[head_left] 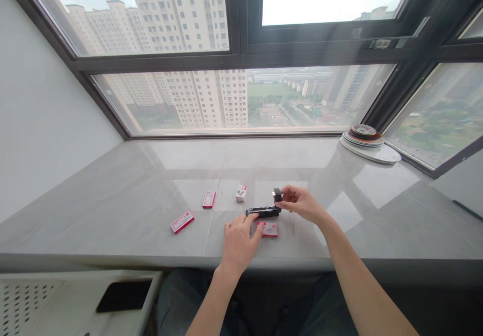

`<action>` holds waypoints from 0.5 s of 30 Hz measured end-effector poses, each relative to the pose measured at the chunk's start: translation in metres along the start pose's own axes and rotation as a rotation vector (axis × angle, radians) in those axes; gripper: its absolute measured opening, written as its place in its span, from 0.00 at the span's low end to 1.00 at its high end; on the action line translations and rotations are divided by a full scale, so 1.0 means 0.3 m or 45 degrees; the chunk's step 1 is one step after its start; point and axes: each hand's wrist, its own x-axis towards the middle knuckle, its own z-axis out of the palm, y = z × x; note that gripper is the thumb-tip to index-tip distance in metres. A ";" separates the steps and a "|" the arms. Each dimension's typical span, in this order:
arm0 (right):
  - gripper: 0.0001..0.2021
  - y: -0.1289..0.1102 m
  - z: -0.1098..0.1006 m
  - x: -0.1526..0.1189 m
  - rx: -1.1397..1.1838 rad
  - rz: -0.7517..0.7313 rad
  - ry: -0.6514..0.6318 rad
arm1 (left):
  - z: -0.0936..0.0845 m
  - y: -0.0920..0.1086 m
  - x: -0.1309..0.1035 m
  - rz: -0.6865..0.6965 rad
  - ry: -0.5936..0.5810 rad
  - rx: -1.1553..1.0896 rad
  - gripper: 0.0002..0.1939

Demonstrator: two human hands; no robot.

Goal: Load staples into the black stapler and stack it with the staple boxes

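A black stapler [266, 212] lies opened on the grey stone-look sill, its long base flat and its top arm [277, 195] raised upright at the right end. My right hand [300, 202] is closed, thumb and fingers pinching that raised arm. At the base's left end, my left hand [241, 238] steadies the stapler with bent fingers, index tip against it. The left thumb reaches over the left edge of a pink-and-white small box [269, 229] in front of the stapler. Whether staples sit in the open channel is too small to tell.
Two more pink-and-white boxes [182, 222] [209, 199] lie to the left. A white small box [241, 193] stands behind the stapler. Stacked plates [368, 147] occupy the far right corner by the window. Below left is a white cart [75, 316] with a black phone-like slab [123, 296].
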 end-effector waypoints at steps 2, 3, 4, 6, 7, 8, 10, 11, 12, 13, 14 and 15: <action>0.21 -0.028 0.054 0.045 -0.150 -0.096 -0.092 | -0.007 0.002 0.001 -0.006 0.002 0.007 0.17; 0.19 -0.035 0.078 0.060 -0.224 -0.126 -0.131 | -0.010 0.004 0.000 -0.005 0.007 0.012 0.17; 0.17 -0.039 0.099 0.070 -0.288 -0.145 -0.161 | -0.013 0.007 -0.002 -0.004 0.015 0.017 0.17; 0.15 -0.038 0.129 0.079 -0.389 -0.166 -0.197 | -0.015 0.016 -0.006 0.007 0.029 0.027 0.17; 0.14 -0.034 0.137 0.080 -0.431 -0.173 -0.203 | -0.015 0.023 -0.008 0.027 0.028 0.025 0.17; 0.13 -0.030 0.142 0.079 -0.469 -0.177 -0.199 | -0.015 0.029 -0.010 0.065 0.015 0.017 0.17; 0.13 -0.021 0.142 0.076 -0.527 -0.174 -0.173 | -0.016 0.037 -0.014 0.174 -0.046 -0.011 0.16; 0.13 -0.016 0.139 0.074 -0.545 -0.165 -0.156 | -0.018 0.036 -0.017 0.222 -0.078 -0.018 0.15; 0.13 -0.012 0.135 0.071 -0.554 -0.153 -0.138 | -0.024 0.029 -0.020 0.248 -0.099 -0.012 0.14; 0.13 -0.007 0.130 0.068 -0.557 -0.142 -0.122 | -0.035 0.014 -0.024 0.247 -0.101 0.009 0.12; 0.14 -0.002 0.125 0.065 -0.555 -0.131 -0.112 | -0.050 -0.009 -0.030 0.222 -0.086 0.045 0.11; 0.14 0.004 0.121 0.062 -0.549 -0.118 -0.103 | -0.071 -0.040 -0.037 0.179 -0.055 0.095 0.10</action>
